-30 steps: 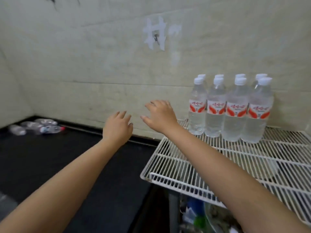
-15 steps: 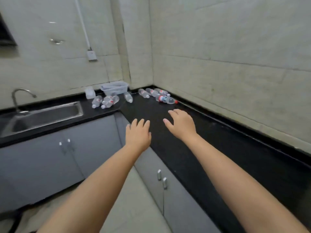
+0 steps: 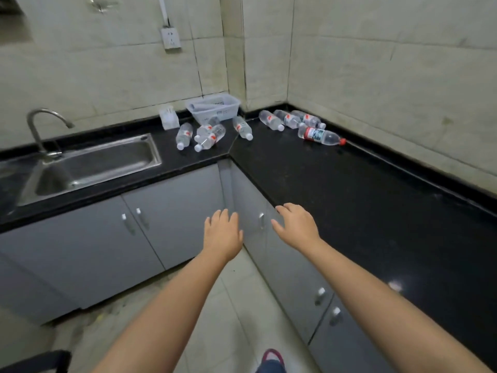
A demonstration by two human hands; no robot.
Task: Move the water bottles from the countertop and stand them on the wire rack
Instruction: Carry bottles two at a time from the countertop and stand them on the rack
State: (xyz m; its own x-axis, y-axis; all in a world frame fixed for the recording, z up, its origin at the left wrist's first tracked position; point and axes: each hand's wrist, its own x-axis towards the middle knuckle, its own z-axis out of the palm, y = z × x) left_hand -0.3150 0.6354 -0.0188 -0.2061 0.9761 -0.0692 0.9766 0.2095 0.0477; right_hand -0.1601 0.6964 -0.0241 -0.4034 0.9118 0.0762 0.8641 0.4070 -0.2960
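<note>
**Reaching out, both hands empty**

Hovering palm-down with fingers spread, the left hand (image 3: pixel 223 232) is hanging before the grey cabinets (image 3: pixel 172 211) while the right hand (image 3: pixel 297 227) is hanging over the near edge of the black countertop (image 3: pixel 363 211). Neither is gripping anything. The water bottles (image 3: pixel 271 120) are lying on their sides in the far corner, near a white basket (image 3: pixel 213 106), right of the sink (image 3: pixel 91 165).

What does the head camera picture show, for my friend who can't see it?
Two empty, open hands, the left hand and right hand, reach toward a black L-shaped countertop. Water bottles lie on their sides in the far corner, one with a red cap, near a white basket and a steel sink.
</note>
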